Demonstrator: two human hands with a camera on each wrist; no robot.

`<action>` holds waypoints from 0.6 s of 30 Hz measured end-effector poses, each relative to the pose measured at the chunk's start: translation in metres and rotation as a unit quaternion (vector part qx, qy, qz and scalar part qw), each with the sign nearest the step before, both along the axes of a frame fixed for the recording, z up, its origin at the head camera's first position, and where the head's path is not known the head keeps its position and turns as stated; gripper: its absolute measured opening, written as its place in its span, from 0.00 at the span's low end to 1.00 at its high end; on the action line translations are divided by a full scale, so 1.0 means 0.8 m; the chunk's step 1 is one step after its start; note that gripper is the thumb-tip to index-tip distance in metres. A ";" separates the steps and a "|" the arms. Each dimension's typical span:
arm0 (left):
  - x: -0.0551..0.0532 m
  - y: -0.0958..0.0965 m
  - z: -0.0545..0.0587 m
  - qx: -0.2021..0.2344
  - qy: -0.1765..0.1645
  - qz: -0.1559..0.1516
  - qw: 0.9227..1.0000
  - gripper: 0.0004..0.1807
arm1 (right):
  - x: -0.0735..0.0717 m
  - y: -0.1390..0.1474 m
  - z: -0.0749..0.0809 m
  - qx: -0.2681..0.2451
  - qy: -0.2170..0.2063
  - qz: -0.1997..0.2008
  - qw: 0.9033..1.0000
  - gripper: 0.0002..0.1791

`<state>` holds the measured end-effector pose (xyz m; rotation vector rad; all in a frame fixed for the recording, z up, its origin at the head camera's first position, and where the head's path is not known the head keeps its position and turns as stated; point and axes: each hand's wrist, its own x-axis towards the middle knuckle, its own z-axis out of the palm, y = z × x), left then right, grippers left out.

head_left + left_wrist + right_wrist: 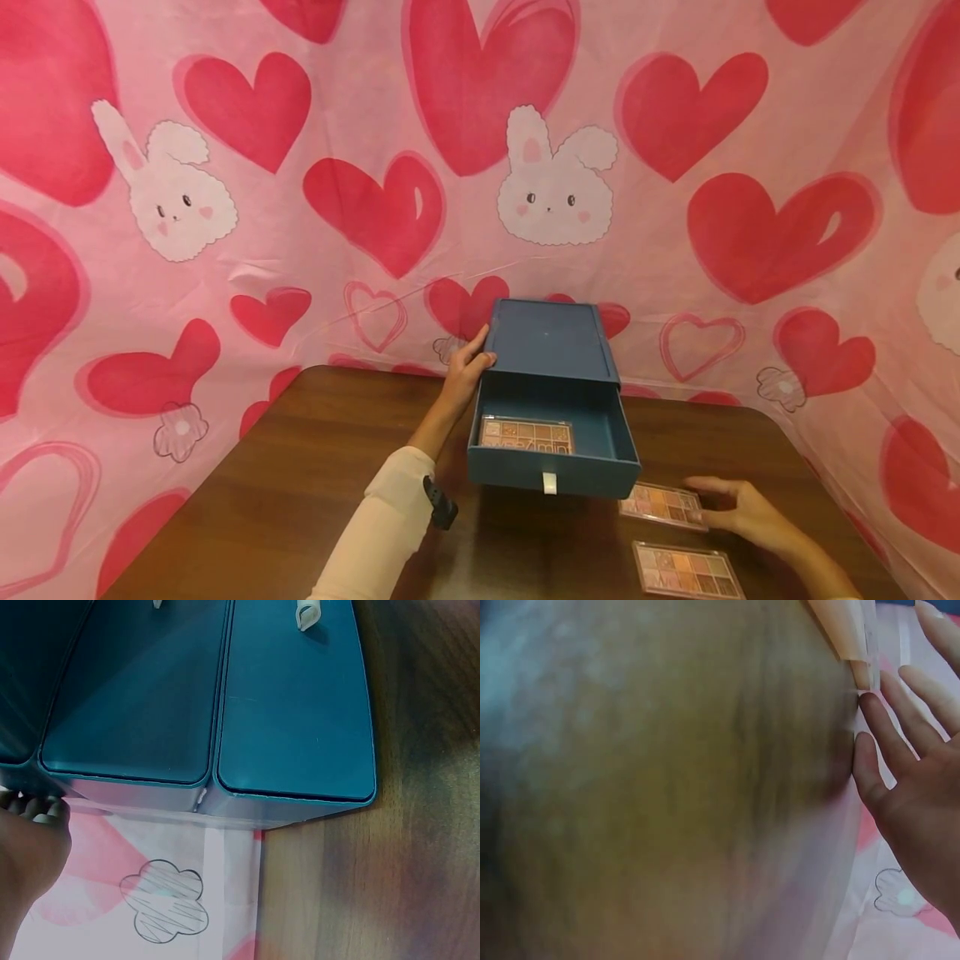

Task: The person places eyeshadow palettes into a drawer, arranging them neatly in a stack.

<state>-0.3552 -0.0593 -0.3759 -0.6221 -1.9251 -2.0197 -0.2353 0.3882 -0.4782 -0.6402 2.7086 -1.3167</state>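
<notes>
A blue drawer unit point(551, 337) stands at the back of the table, its top drawer point(525, 472) pulled out toward me. Inside that drawer an eyeshadow palette point(525, 435) lies at the left. My left hand point(467, 375) rests against the unit's upper left side; the left wrist view shows its fingers partly hidden beside the blue drawer fronts point(300, 712). On the table, my right hand point(738, 510) is at the right end of a second eyeshadow palette point(660, 505), its fingers extended toward the edge. A third palette point(686, 571) lies nearer me.
The brown wooden table point(337, 467) holds everything. A pink cloth point(360, 83) with red hearts and white rabbits hangs behind and along both sides. The open drawer, with its white pull tab point(550, 483), juts out over the tabletop between my hands.
</notes>
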 end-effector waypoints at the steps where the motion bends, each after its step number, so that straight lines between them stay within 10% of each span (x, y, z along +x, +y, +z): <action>1: 0.000 0.000 0.000 -0.001 0.000 0.002 1.000 0.34 | -0.001 -0.001 0.000 -0.009 -0.001 0.012 1.000 0.27; 18: 0.000 0.000 -0.002 -0.001 0.008 0.001 1.000 0.35 | -0.006 0.000 -0.025 -0.049 0.088 0.094 0.991 0.28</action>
